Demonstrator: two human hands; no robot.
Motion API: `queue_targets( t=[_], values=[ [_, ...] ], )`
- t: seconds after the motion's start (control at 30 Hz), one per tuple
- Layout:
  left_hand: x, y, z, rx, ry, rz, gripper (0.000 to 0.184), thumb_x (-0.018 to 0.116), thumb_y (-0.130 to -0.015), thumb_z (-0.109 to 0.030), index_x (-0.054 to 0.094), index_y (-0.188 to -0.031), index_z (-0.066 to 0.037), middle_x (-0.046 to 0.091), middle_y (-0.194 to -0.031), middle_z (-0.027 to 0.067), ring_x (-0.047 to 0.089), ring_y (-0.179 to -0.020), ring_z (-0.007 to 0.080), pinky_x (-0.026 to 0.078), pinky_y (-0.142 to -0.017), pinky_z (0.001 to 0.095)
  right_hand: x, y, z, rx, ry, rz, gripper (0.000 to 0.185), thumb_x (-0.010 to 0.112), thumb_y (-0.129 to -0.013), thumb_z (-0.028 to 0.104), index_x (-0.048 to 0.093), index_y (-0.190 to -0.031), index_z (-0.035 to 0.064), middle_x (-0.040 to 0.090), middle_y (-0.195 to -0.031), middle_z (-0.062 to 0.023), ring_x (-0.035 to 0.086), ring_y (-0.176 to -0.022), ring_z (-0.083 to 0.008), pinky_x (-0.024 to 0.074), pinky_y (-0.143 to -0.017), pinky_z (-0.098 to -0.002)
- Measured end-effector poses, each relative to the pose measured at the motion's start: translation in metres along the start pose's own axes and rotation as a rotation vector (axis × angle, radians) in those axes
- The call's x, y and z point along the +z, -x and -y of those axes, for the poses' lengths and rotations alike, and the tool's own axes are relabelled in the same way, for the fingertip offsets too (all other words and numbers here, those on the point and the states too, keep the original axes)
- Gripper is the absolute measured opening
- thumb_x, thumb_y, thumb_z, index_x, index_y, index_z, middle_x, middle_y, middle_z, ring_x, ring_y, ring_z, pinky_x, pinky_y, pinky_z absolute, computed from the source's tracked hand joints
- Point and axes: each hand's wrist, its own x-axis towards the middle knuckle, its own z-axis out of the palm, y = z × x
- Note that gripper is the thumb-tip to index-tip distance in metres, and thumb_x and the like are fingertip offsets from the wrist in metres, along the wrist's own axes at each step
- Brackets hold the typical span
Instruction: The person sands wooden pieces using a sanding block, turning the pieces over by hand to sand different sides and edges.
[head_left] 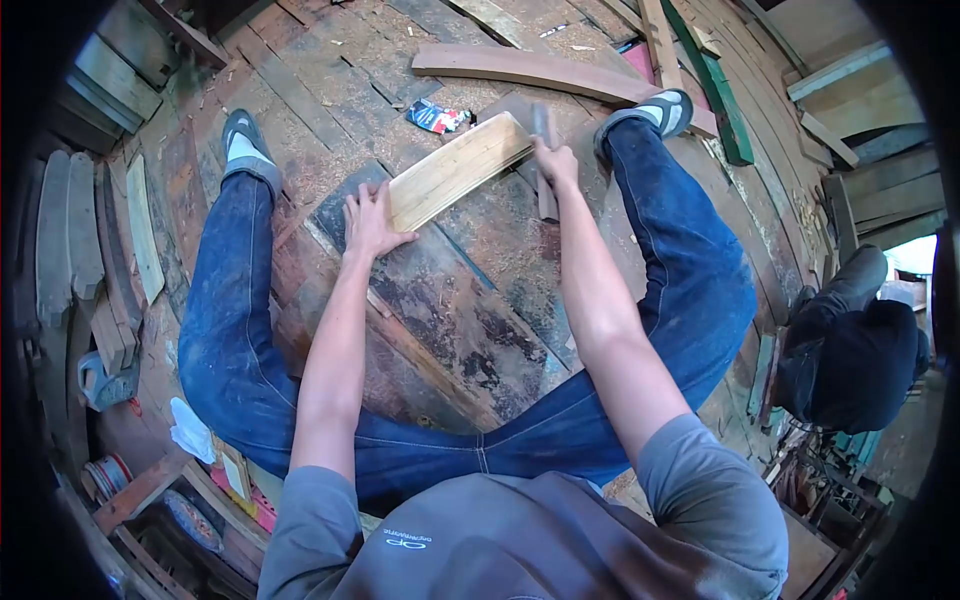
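A pale wooden block (460,172) lies slantwise between my two hands, above the worn plank floor. At its left end is my left hand (371,222), with fingers spread and the thumb by the block's lower edge. My right hand (555,163) is closed at the block's right end, round a greyish tool (543,125) that looks blurred. What kind of tool it is I cannot tell. Just beyond the block rests a small blue and red packet (438,117).
A long curved board (530,70) lies across the floor near my right foot, beside a green beam (712,85). Boards (70,225) and a jug (105,382) stand at the left. Another person (850,350) in dark clothes is at the right.
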Motion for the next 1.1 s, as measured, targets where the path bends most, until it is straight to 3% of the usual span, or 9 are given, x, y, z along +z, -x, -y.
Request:
queue_targets(
  t=[0.13,0.2,0.33,0.37,0.5,0.6,0.67,0.87,1.1],
  values=[
    [-0.003,-0.004,0.005,0.041,0.048,-0.036,0.110,0.096,-0.051,-0.049,0.047,-0.143,-0.015,0.049,-0.132,0.0140,0.051,-0.116,0.0392,0.042,-0.106,0.0535,0.002,0.001,-0.006,-0.043,-0.187,0.119,0.067,0.070,-0.078,0.059,0.074,-0.094,-0.0066,0.074,-0.086,-0.0204,0.073,-0.083,-0.0299,0.0550,-0.077,-0.0403],
    [-0.007,-0.014,0.016,0.058,0.109,-0.037,0.106,0.094,-0.051,-0.055,0.053,-0.139,-0.013,0.060,-0.129,0.0178,0.061,-0.113,0.0391,0.049,-0.101,0.0503,0.010,0.010,0.001,-0.132,-0.209,0.176,0.063,0.071,-0.078,0.055,0.073,-0.091,-0.0068,0.073,-0.082,-0.0183,0.072,-0.077,-0.0270,0.0544,-0.074,-0.0395],
    [-0.026,-0.020,0.027,-0.008,0.287,0.040,0.094,0.089,-0.054,-0.063,0.067,-0.127,-0.008,0.073,-0.115,0.0210,0.071,-0.108,0.0338,0.056,-0.096,0.0433,0.024,0.034,0.028,-0.241,-0.173,0.188,0.076,0.074,-0.078,0.048,0.061,-0.125,-0.0106,0.069,-0.115,-0.0327,0.070,-0.109,-0.0410,0.0537,-0.096,-0.0446],
    [-0.026,-0.019,0.028,-0.031,0.311,0.042,0.092,0.089,-0.055,-0.062,0.068,-0.127,-0.008,0.073,-0.115,0.0212,0.071,-0.108,0.0338,0.056,-0.096,0.0431,0.027,0.041,0.035,-0.265,-0.110,0.204,0.092,0.073,-0.081,0.045,0.037,-0.145,-0.0095,0.068,-0.115,-0.0331,0.069,-0.108,-0.0433,0.0538,-0.097,-0.0458],
    [-0.014,-0.016,0.031,0.053,0.390,-0.080,0.071,0.085,-0.071,-0.047,0.069,-0.127,-0.006,0.071,-0.117,0.0219,0.070,-0.108,0.0345,0.054,-0.097,0.0435,0.028,0.095,0.060,-0.455,-0.049,0.261,0.098,0.068,-0.088,0.037,0.009,-0.157,0.0024,0.072,-0.108,-0.0282,0.070,-0.105,-0.0423,0.0547,-0.098,-0.0469],
    [-0.014,-0.010,0.020,0.101,0.312,-0.234,0.061,0.080,-0.078,-0.037,0.066,-0.128,-0.005,0.069,-0.122,0.0209,0.066,-0.113,0.0359,0.052,-0.100,0.0455,0.052,0.124,0.070,-0.564,0.127,0.350,0.083,0.062,-0.090,0.035,0.018,-0.161,0.0289,0.069,-0.113,-0.0293,0.071,-0.102,-0.0437,0.0560,-0.097,-0.0516],
    [-0.012,-0.005,0.016,0.125,0.232,-0.312,0.056,0.077,-0.081,-0.032,0.063,-0.129,-0.005,0.067,-0.125,0.0195,0.064,-0.116,0.0368,0.050,-0.102,0.0471,0.044,0.162,0.086,-0.629,0.219,0.428,0.077,0.059,-0.092,0.034,0.022,-0.159,0.0371,0.067,-0.115,-0.0315,0.070,-0.101,-0.0461,0.0563,-0.095,-0.0537],
    [-0.005,-0.003,0.023,0.241,0.233,-0.448,0.042,0.072,-0.089,-0.026,0.064,-0.124,-0.005,0.069,-0.120,0.0178,0.065,-0.111,0.0384,0.053,-0.093,0.0467,0.055,0.175,0.078,-0.735,0.186,0.379,0.080,0.066,-0.090,0.038,0.025,-0.159,0.0418,0.065,-0.116,-0.0313,0.069,-0.101,-0.0484,0.0562,-0.096,-0.0545],
    [-0.033,-0.017,0.030,0.087,0.247,-0.272,0.037,0.072,-0.091,-0.039,0.070,-0.113,-0.009,0.074,-0.102,0.0181,0.071,-0.091,0.0390,0.056,-0.076,0.0485,0.040,0.131,0.069,-0.630,0.121,0.245,0.077,0.066,-0.091,0.041,0.027,-0.158,0.0444,0.069,-0.109,-0.0296,0.070,-0.102,-0.0460,0.0564,-0.094,-0.0540]
  ],
)
